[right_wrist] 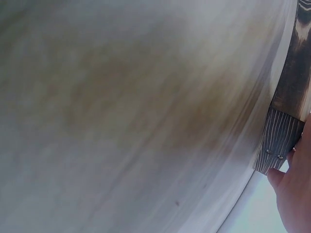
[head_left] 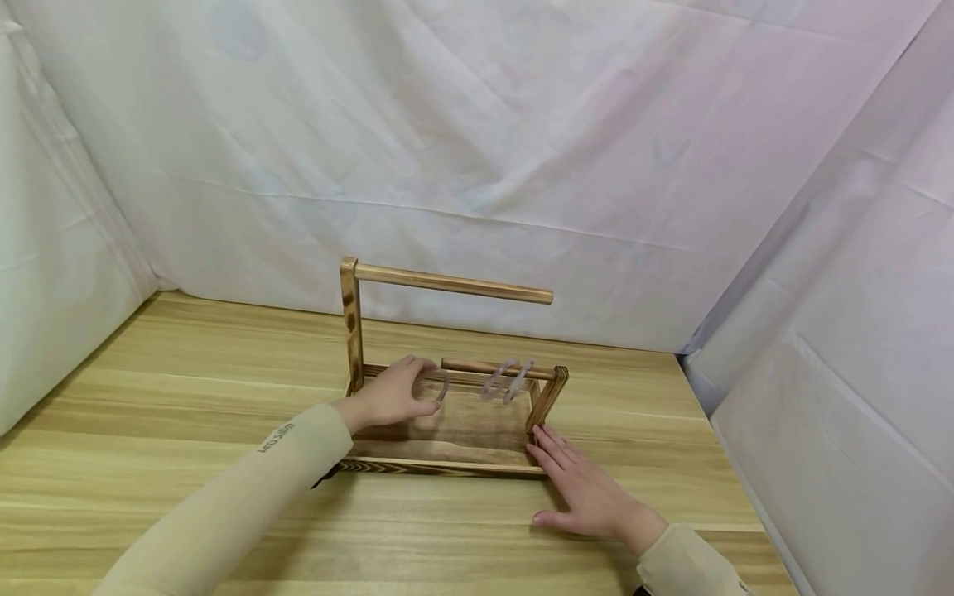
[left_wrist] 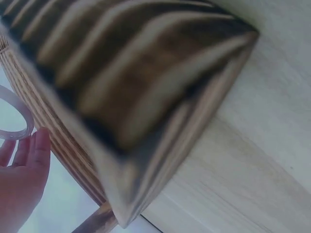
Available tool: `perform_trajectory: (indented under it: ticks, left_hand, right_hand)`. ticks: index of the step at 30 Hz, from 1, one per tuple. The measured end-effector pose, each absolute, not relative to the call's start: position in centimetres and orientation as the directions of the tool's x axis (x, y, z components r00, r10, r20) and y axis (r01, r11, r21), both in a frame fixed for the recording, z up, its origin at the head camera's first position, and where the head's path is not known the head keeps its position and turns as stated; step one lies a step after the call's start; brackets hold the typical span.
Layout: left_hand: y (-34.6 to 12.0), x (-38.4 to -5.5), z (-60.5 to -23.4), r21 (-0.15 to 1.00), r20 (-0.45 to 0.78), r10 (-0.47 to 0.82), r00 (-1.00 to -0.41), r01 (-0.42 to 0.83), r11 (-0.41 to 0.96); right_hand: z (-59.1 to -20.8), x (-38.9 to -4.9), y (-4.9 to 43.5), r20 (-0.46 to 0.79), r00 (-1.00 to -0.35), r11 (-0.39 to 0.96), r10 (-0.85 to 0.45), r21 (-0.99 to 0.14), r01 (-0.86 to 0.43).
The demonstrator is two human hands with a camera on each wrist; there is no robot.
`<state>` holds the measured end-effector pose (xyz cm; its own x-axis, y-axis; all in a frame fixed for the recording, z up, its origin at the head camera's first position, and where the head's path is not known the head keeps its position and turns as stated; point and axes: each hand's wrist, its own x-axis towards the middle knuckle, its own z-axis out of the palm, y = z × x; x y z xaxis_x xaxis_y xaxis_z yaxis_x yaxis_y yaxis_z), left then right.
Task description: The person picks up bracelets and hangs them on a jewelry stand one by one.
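A wooden stand has a shallow base tray, a tall post with a long upper bar, and a short post with a lower bar. My left hand is over the tray and pinches a translucent bangle between thumb and fingers, near the lower bar's free left end. Two more translucent bangles hang around that bar. With fingers extended, my right hand rests at the tray's right end, fingertips at the foot of the short post.
The stand sits on a wood-grain table. A white cloth hangs behind it, with more cloth at the left and right sides. The upper bar's free end juts out to the right, above the lower bar.
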<state>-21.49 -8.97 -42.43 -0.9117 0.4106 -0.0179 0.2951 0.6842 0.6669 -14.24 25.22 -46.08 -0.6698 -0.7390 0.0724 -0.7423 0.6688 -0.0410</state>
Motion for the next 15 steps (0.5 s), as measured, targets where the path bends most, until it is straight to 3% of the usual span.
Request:
perform_trajectory:
  ticks: [10,15]
  left_hand:
    - [-9.52,-21.41,-42.35,0.72,-0.044,0.396,-0.917,0.246,0.648]
    - [-9.8,-21.32,-42.07,0.743,-0.052,0.387,-0.921,0.223,0.631]
  right_hand:
    - [-45.59,-13.99,25.1,0.014,-0.714,0.712,-0.7,-0.061,-0.699]
    - [-45.66,-14.1,25.18,0.017,-0.706,0.705,-0.708,-0.044,-0.708]
